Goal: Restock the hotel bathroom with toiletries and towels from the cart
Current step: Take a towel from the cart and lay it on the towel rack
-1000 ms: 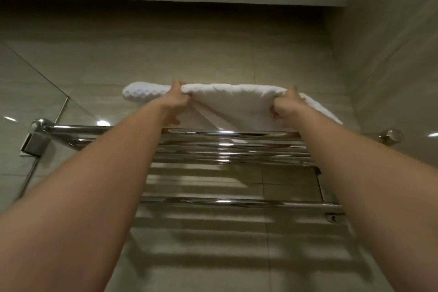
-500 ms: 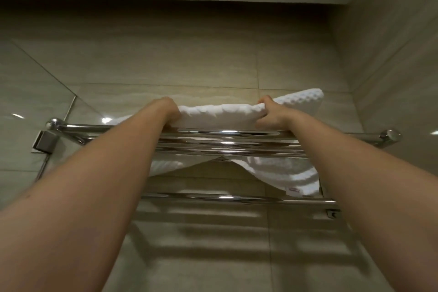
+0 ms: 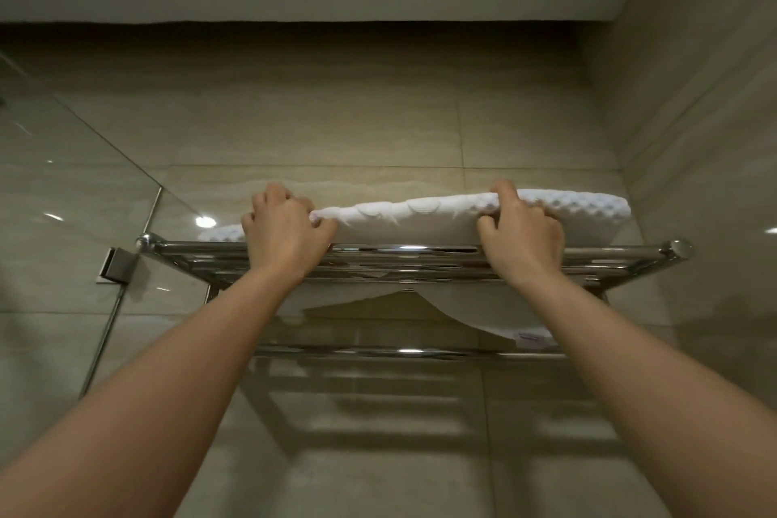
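Up on the chrome rack (image 3: 622, 254) at the far wall, a folded white towel (image 3: 420, 219) lies flat, long axis running L-R. Left hand (image 3: 286, 236) grips its near edge w/ curled fingers; right hand (image 3: 521, 233) clamps it nearer the right end. A loose flap hangs below the bars.

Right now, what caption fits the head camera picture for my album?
Left hand and right hand grip a white towel on the chrome rack.
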The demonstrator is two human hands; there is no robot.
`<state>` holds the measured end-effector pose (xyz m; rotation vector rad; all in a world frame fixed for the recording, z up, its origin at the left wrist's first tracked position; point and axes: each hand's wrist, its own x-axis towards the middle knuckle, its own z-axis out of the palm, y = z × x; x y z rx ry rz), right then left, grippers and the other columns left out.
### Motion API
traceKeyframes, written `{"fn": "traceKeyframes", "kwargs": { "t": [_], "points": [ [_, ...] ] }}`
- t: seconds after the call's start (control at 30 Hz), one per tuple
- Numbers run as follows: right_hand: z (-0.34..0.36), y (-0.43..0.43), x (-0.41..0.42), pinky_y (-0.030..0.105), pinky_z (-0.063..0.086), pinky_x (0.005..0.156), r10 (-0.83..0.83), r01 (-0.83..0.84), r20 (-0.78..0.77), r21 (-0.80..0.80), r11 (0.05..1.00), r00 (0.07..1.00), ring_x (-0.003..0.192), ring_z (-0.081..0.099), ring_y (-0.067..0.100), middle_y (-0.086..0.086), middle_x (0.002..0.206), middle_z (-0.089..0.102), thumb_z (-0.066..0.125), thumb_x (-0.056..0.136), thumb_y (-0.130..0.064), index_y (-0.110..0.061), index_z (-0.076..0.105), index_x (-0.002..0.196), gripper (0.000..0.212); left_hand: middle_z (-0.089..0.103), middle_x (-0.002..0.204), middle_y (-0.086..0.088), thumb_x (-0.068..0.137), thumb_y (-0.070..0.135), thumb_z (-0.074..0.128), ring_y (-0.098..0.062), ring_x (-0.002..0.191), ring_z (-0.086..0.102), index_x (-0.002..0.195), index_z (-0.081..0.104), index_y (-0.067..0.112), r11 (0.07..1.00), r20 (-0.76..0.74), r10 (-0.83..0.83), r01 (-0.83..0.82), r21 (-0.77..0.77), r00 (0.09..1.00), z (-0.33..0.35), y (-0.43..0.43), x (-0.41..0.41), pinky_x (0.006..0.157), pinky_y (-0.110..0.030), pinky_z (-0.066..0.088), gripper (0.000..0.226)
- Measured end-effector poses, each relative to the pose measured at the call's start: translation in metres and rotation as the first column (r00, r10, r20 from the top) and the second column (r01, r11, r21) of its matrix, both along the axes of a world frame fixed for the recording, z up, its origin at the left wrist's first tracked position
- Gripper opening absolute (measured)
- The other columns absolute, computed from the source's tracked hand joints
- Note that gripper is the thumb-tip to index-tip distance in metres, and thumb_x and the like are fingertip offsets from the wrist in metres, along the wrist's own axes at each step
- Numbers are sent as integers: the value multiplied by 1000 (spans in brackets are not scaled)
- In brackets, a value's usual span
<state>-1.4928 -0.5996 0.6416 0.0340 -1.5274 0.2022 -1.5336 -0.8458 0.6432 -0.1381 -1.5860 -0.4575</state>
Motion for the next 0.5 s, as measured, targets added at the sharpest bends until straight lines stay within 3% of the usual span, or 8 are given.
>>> {"fn": "traceKeyframes", "kwargs": {
  "t": [0.13, 0.27, 0.4, 0.5],
  "points": [
    [-15, 6, 0, 39, 36, 90, 2, -2, -43, 15, 1000, 999, 87, 60, 28, 7, 87, 67, 46, 89, -20, -21, 34, 136, 48, 46, 119, -10, 87, 32, 47, -26, 112, 40, 102, 61, 9, 998, -49, 13, -16, -54, 999, -16, 2, 4, 100, -43, 26, 31],
    [-32, 11, 6, 41, 41, 87, 5, 7, -140, 82, 997, 990, 83, 59, 28, 9, 86, 65, 52, 87, -16, -20, 35, 141, 56, 50, 106, -5, 88, 29, 50, -23, 103, 44, 104, 55, 12, 990, -112, -52, 36, -140, 992, -21, 0, 7, 98, -40, 27, 24],
    [-51, 26, 0, 42, 51, 68, 135, -88, -226, 206, 975, 965, 69, 55, 27, 11, 75, 59, 55, 81, -7, -16, 38, 137, 59, 59, 99, 1, 88, 34, 53, -22, 99, 52, 103, 58, 21, 952, 26, -134, 136, -275, 991, -9, -6, 10, 96, -41, 29, 20],
    [-62, 23, -1, 30, 46, 69, 202, -78, -243, 440, 895, 949, 78, 48, 18, 9, 84, 57, 42, 81, -9, -13, 43, 123, 42, 61, 89, -1, 93, 36, 49, -24, 92, 55, 96, 60, 20, 947, 86, -108, 129, -293, 990, 5, -9, 14, 92, -40, 30, 19]
  ]
}}
